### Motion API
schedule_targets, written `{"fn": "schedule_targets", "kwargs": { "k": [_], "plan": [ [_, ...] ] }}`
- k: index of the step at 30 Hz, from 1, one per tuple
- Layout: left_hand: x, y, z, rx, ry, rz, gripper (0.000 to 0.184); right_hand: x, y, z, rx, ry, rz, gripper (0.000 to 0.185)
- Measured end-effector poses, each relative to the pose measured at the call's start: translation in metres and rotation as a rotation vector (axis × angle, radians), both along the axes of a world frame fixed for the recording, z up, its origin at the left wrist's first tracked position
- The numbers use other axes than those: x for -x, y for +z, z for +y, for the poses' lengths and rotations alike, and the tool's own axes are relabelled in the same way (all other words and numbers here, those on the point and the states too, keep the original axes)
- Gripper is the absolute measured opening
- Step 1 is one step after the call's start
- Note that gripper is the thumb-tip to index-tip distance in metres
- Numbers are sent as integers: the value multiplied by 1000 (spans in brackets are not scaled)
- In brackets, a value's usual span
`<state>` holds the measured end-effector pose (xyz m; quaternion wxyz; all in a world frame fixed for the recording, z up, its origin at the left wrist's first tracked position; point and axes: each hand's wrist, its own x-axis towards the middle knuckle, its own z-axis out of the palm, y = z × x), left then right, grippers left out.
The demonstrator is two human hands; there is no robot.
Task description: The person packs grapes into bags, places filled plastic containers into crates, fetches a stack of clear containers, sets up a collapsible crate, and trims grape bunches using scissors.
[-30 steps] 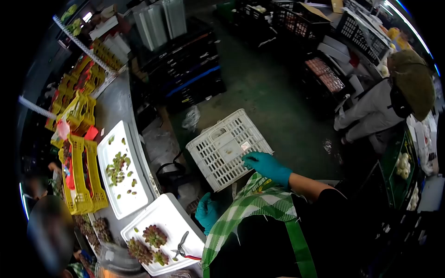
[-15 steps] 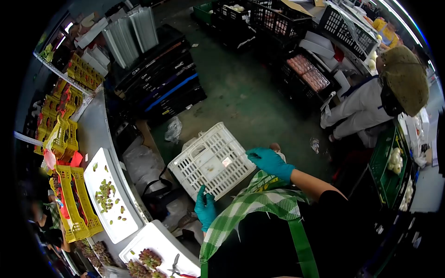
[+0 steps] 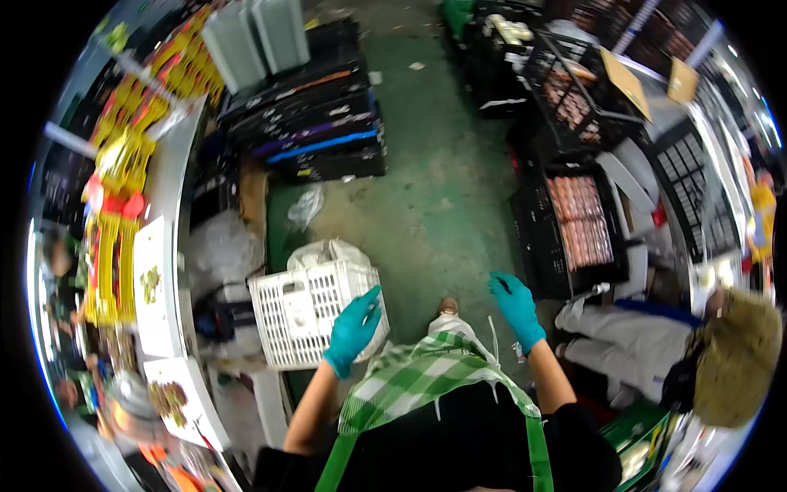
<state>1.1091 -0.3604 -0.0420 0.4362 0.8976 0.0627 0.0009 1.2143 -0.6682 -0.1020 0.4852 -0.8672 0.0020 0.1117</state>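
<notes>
A white slatted plastic crate [image 3: 295, 320] rests low at my left front, one slatted side facing me, with a whitish bag [image 3: 328, 252] behind it. My left hand [image 3: 354, 332], in a teal glove, is over the crate's right part with its fingers stretched out. Whether it touches the crate I cannot tell; it grips nothing. My right hand [image 3: 517, 310], gloved the same, hangs in the air over the floor, fingers apart, holding nothing. Between the hands is the green checked apron [image 3: 434, 377] that I wear.
On the left runs a bench with white trays [image 3: 152, 287] and yellow baskets [image 3: 113, 262]. Stacked black crates [image 3: 328, 123] stand ahead. To the right, a black crate [image 3: 533, 246] holds pink packs [image 3: 578, 221], and a person in a cap [image 3: 738, 357] stands nearby. Plastic film [image 3: 306, 207] lies on the floor.
Both hands were at the crate; my right hand has come off its edge and moved right. The crate now sits further left and its facing side has changed. My view has turned right.
</notes>
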Motion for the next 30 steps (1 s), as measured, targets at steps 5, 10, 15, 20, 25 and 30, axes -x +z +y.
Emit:
{"fn": "schedule_targets", "kwargs": {
  "k": [5, 10, 15, 20, 25, 30],
  "plan": [
    [-39, -16, -33, -144, -122, 113, 33, -20, -23, -23, -129, -58, 107, 24],
    [-26, -38, -35, -104, -35, 279, 30, -58, -24, 1, -194, 113, 190, 20],
    [-54, -51, -12, -40, 107, 459, 31, -138, -13, 50, -94, 316, 46, 24],
    [-124, -85, 35, -17, 218, 254, 30, -221, -19, 120, -128, 394, -13, 24],
    [-208, -86, 101, -52, 252, 110, 33, -296, 0, 201, -54, 487, 15, 23],
    [-283, -67, 160, 62, 369, 107, 36, -379, 19, 274, -127, 552, -14, 24]
  ]
}}
